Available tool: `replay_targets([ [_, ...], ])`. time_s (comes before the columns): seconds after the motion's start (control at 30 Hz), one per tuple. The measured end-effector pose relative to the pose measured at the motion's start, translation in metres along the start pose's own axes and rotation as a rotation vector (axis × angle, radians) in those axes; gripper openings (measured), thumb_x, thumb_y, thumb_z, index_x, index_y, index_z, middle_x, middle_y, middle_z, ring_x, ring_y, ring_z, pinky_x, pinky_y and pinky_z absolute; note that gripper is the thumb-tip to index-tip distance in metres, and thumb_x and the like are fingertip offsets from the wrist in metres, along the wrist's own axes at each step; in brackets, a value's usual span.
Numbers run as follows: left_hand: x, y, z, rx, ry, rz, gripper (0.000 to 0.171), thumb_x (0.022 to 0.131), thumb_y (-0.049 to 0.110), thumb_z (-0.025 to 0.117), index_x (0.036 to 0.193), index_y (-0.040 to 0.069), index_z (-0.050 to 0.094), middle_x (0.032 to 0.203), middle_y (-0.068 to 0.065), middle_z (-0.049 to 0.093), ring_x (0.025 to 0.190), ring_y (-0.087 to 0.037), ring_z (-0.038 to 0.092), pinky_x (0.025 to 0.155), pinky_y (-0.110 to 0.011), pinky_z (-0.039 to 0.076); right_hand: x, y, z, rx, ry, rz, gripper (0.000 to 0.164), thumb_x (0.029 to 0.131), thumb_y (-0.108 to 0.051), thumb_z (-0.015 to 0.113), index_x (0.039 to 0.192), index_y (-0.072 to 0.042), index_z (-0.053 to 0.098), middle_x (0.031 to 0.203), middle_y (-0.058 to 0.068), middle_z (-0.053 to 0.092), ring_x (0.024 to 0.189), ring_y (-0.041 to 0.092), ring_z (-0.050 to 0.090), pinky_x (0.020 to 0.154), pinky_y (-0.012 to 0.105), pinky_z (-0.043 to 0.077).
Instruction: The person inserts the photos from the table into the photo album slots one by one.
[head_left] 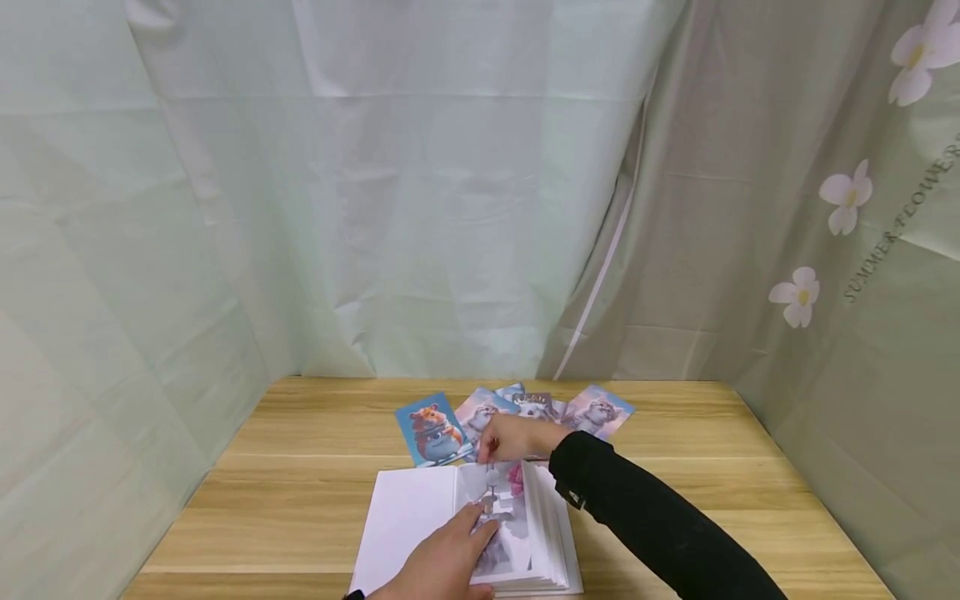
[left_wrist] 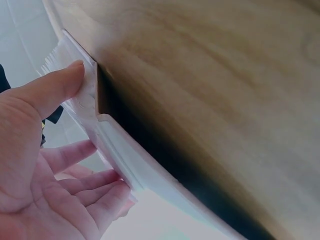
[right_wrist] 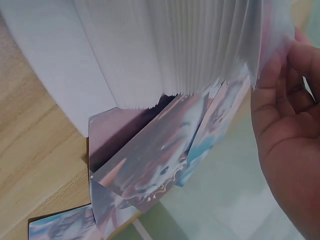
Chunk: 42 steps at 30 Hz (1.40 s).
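A white photo album (head_left: 401,518) lies spread on the wooden table, its thick stack of sleeve pages (right_wrist: 210,45) on the right. A greyish picture card (head_left: 513,542) with a pink patch shows in the uppermost sleeve. My left hand (head_left: 444,557) rests on this page with fingers extended; in the left wrist view its thumb and fingers (left_wrist: 107,202) lie along the album's near edge. My right hand (head_left: 517,438) pinches the card at the page's top edge. In the right wrist view, its fingertips (right_wrist: 272,70) meet a pinkish sheet beside the pages.
Behind the album several picture cards lie overlapping: a blue hamster card (head_left: 431,429) at left, a pink-and-blue animal card (head_left: 597,411) at right, and a crowned animal card (right_wrist: 160,170) between. Pale curtains (head_left: 450,208) surround the wooden table (head_left: 285,483) at the back and sides.
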<state>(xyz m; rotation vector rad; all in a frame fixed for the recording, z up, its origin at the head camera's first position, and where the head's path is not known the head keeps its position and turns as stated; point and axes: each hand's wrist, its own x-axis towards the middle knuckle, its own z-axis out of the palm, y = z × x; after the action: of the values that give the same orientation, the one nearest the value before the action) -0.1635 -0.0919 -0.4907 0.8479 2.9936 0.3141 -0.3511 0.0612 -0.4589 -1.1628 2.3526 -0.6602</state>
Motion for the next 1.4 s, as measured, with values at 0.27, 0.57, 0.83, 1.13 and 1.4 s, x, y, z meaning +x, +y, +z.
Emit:
replay_targets([
  [0.27, -0.001, 0.001, 0.001, 0.01, 0.025, 0.014, 0.077, 0.072, 0.05, 0.087, 0.132, 0.01, 0.062, 0.136, -0.017, 0.056, 0.125, -0.031, 0.057, 0.094, -0.037, 0.054, -0.004, -0.002, 0.002, -0.075, 0.01, -0.023, 0.017, 0.088, 0.006, 0.07, 0.087, -0.008, 0.08, 0.086, -0.003, 0.075, 0.076, -0.001, 0.058, 0.075, 0.016, 0.051],
  [0.57, -0.002, 0.003, -0.001, 0.008, 0.031, 0.023, 0.079, 0.073, 0.052, 0.085, 0.135, 0.01, 0.06, 0.137, -0.017, 0.055, 0.124, -0.029, 0.058, 0.092, -0.035, 0.055, -0.007, 0.0, 0.002, -0.087, 0.013, 0.002, 0.018, 0.09, 0.004, 0.07, 0.089, -0.01, 0.081, 0.088, -0.005, 0.075, 0.079, 0.0, 0.06, 0.077, 0.017, 0.052],
  [0.83, -0.003, 0.002, -0.002, -0.03, 0.037, 0.016, 0.075, 0.08, 0.054, 0.079, 0.136, 0.008, 0.06, 0.138, -0.017, 0.054, 0.124, -0.029, 0.058, 0.093, -0.037, 0.055, -0.012, 0.001, -0.003, -0.11, 0.03, -0.032, 0.019, 0.092, 0.001, 0.068, 0.091, -0.013, 0.081, 0.092, -0.008, 0.074, 0.09, 0.002, 0.064, 0.084, 0.018, 0.052],
  [1.13, -0.004, 0.0, -0.008, -0.094, 0.001, -0.017, 0.074, 0.084, 0.056, 0.074, 0.138, 0.007, 0.059, 0.143, -0.018, 0.052, 0.127, -0.031, 0.056, 0.096, -0.041, 0.053, -0.016, 0.004, -0.01, -0.087, 0.061, -0.03, 0.018, 0.094, -0.005, 0.068, 0.092, -0.016, 0.081, 0.089, -0.011, 0.072, 0.086, 0.0, 0.063, 0.077, 0.018, 0.052],
  [1.4, -0.005, 0.0, -0.013, -0.178, 0.007, -0.012, 0.069, 0.087, 0.046, 0.074, 0.141, 0.007, 0.055, 0.144, -0.017, 0.051, 0.127, -0.03, 0.056, 0.099, -0.042, 0.051, -0.025, 0.005, -0.024, -0.149, 0.109, -0.125, 0.015, 0.09, 0.006, 0.066, 0.092, -0.002, 0.079, 0.089, 0.004, 0.075, 0.084, 0.008, 0.066, 0.078, 0.02, 0.053],
])
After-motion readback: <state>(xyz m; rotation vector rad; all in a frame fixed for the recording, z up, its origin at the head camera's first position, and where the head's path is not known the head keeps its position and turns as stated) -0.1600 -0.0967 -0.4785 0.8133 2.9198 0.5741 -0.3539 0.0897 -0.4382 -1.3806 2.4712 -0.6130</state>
